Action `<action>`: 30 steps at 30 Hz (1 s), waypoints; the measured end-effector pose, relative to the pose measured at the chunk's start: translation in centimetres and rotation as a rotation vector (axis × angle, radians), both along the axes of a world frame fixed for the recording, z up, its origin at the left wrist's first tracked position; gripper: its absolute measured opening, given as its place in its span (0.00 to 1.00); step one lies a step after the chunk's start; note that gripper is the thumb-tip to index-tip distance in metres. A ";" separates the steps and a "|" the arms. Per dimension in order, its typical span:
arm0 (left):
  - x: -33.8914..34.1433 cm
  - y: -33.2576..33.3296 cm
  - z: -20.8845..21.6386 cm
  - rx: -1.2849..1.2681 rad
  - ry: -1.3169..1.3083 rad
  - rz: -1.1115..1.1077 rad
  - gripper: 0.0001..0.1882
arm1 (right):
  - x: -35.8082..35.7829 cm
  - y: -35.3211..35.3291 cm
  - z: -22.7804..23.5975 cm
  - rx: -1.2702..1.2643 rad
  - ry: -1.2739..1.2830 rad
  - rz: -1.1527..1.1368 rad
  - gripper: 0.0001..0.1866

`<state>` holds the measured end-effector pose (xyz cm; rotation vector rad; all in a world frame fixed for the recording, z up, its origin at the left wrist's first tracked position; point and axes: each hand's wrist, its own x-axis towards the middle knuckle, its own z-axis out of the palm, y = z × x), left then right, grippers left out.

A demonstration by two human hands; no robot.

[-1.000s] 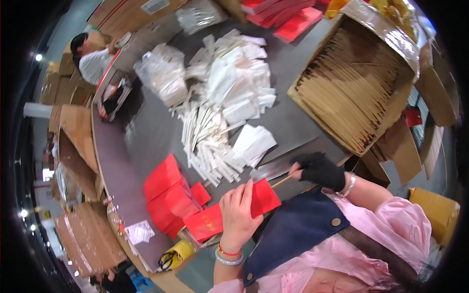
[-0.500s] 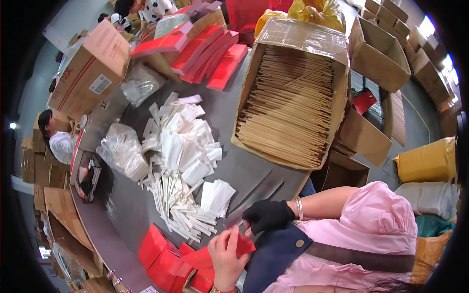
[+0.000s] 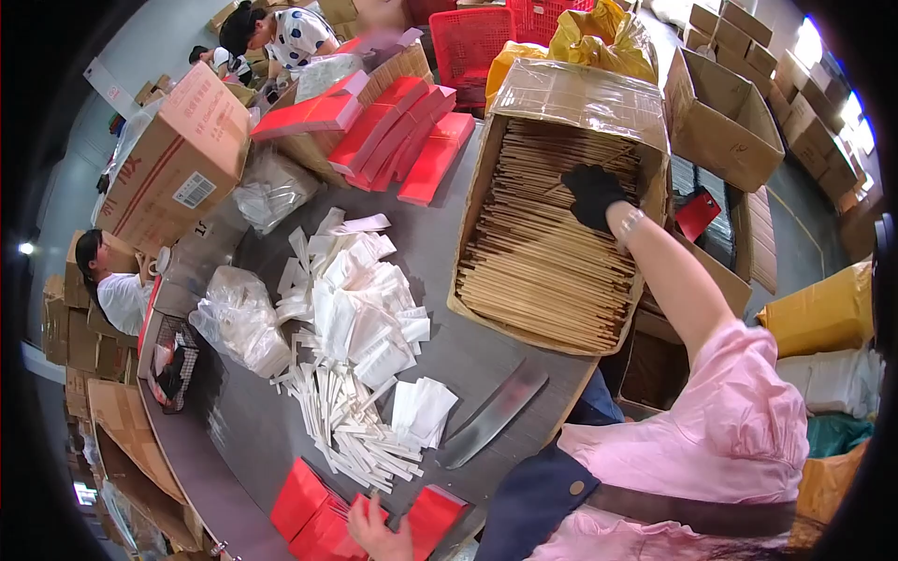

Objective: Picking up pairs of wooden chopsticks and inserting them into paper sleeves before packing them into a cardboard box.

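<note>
My right hand (image 3: 593, 196), in a black glove, reaches into a cardboard box (image 3: 578, 86) packed with long thin wooden sticks (image 3: 547, 262). It rests on the sticks near the box's right side; its fingers are partly hidden. My bare left hand (image 3: 382, 535) lies with fingers spread at the near edge of the table, on red paper packets (image 3: 313, 514). Another red packet (image 3: 434, 516) is just right of that hand. Beyond it are a heap of narrow white paper strips (image 3: 351, 425) and a pile of white paper sleeves (image 3: 360, 309).
A long flat metal blade (image 3: 496, 411) lies on the dark table (image 3: 449, 327). Stacks of red packets (image 3: 383, 131) and a large carton (image 3: 178, 150) stand at the back left. Clear plastic bags (image 3: 238, 318) and a wire basket (image 3: 173, 360) are at left. Other people work farther back.
My right hand has moved from beside the left hand up into the box of sticks. My left hand has shifted left and down, opening over the red packets. The metal blade is uncovered.
</note>
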<state>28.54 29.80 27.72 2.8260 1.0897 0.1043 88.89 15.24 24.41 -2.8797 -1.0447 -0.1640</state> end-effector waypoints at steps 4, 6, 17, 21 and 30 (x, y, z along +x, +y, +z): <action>0.4 -0.7 -0.2 -0.055 0.093 0.040 0.28 | 4.7 2.9 -0.4 -0.352 -0.031 -0.144 0.14; 0.2 -0.9 -0.5 -0.075 0.100 0.071 0.25 | 8.6 1.3 -3.0 -0.347 -0.072 -0.134 0.13; 1.9 -1.5 -1.5 -0.108 0.098 0.114 0.25 | 9.5 5.0 -0.9 -0.085 -0.033 -0.033 0.17; -1.4 -1.2 -5.7 -0.050 -0.145 0.041 0.23 | 8.1 5.7 -3.9 0.147 -0.054 0.007 0.19; 0.2 -2.4 -6.5 -0.216 -0.211 0.072 0.20 | -5.8 3.8 -1.5 0.099 0.258 -0.014 0.30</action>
